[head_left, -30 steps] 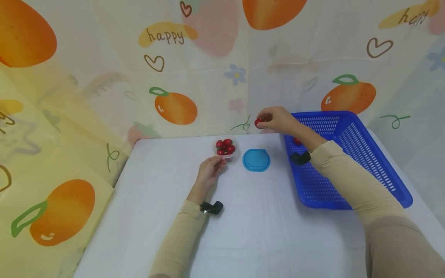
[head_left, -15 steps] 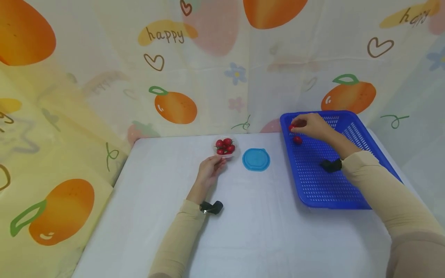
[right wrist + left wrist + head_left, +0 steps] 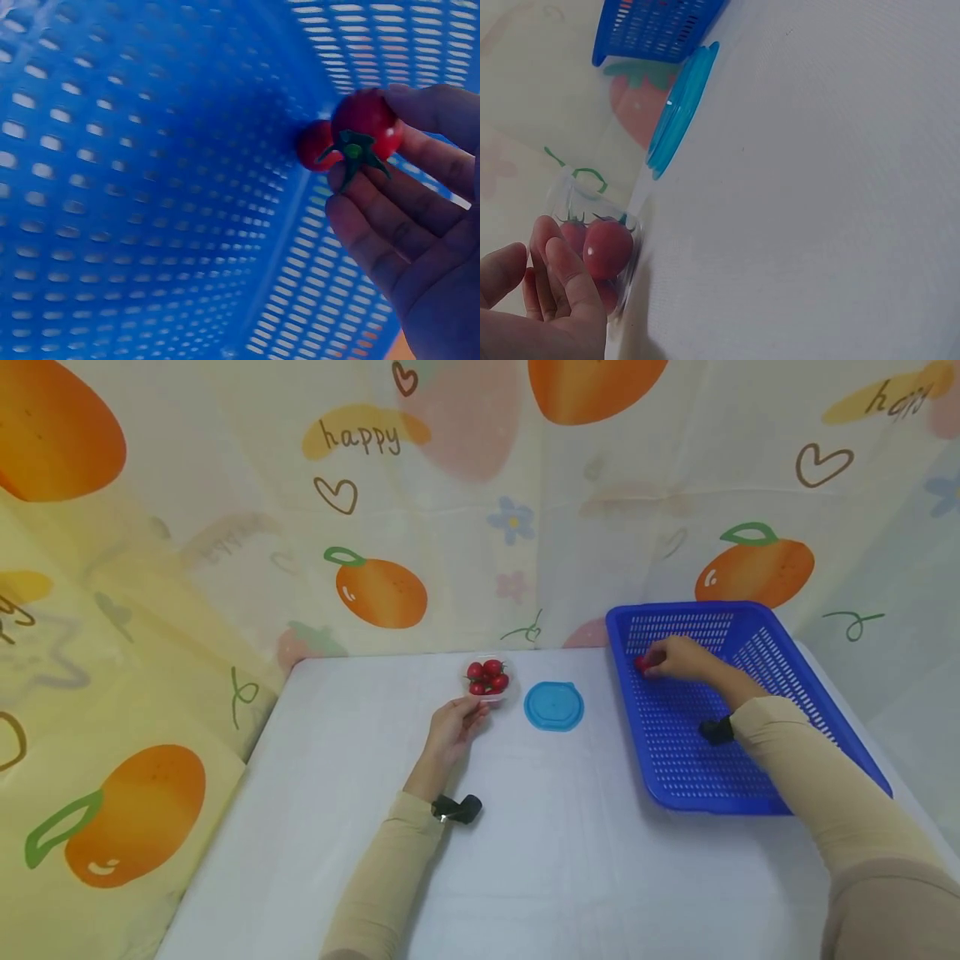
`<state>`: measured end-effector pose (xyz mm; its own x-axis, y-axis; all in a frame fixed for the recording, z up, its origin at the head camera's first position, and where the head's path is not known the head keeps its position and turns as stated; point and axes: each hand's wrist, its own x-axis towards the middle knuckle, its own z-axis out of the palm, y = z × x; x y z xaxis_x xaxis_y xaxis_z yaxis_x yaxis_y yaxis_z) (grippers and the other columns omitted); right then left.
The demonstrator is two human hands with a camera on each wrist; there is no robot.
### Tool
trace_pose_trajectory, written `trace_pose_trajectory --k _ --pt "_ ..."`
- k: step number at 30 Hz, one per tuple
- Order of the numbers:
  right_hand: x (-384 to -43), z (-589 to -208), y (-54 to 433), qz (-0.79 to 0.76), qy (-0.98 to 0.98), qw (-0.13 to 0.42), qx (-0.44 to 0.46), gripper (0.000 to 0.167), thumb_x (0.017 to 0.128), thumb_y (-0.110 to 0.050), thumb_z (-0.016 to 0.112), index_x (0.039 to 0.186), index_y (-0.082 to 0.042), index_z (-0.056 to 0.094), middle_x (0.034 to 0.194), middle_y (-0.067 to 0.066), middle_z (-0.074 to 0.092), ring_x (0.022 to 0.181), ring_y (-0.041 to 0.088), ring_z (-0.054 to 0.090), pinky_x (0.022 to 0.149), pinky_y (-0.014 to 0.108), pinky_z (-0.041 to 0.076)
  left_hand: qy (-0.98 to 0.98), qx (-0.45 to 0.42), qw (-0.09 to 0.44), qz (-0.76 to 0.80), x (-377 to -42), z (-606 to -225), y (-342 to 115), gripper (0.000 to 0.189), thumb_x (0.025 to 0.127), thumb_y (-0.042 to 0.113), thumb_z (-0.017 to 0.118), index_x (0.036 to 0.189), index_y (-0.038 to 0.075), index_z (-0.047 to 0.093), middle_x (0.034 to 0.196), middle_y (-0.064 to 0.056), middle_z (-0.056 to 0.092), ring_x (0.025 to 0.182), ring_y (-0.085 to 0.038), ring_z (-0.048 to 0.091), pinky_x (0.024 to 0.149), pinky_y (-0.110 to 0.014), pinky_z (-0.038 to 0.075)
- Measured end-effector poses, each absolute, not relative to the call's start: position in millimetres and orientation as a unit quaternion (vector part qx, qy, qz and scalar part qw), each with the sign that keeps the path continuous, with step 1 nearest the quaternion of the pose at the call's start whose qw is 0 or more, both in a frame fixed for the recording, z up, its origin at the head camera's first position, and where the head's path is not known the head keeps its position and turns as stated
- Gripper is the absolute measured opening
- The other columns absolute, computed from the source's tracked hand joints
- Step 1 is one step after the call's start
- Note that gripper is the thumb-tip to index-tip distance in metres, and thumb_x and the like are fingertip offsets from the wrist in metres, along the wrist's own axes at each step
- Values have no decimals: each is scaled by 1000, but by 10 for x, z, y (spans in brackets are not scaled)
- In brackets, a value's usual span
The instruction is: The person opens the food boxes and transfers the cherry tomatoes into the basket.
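Note:
My right hand (image 3: pixel 678 658) is down inside the blue plastic basket (image 3: pixel 645 760). Between thumb and fingertips it pinches a cherry tomato (image 3: pixel 367 124) with its green calyx on. Behind that one, a second cherry tomato (image 3: pixel 315 145) lies in the basket's corner. My left hand (image 3: pixel 452 727) rests at the near side of a small clear plastic container (image 3: pixel 491 697), its fingers (image 3: pixel 574 274) against the wall and the thumb standing apart. Several red cherry tomatoes (image 3: pixel 607 249) with green calyxes sit in this container.
A round light-blue lid (image 3: pixel 553 706) lies on the white tabletop (image 3: pixel 540 843) between container and basket. Behind the table hangs a fruit-printed cloth (image 3: pixel 465 527). The basket's raised rim stands around my right hand.
My right hand has carried the pinched cherry tomato rightward over the basket's rim, then lowered it inside towards the other one. My left hand has stayed at the container.

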<state>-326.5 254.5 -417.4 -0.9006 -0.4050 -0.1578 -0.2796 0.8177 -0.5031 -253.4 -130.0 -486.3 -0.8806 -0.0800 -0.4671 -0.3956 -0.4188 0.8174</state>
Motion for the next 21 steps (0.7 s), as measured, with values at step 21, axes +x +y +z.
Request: trace_pose_trajectory --k 21 --pt "-3197 -4212 2535 -220 945 158 -185 24 93 -14 61 104 6 68 97 19 71 87 27 64 83 47 55 537 -220 94 809 -2501 -4845 -1284 25 96 16 61 118 5 58 110 -9 68 93 -13 68 89 -21 56"
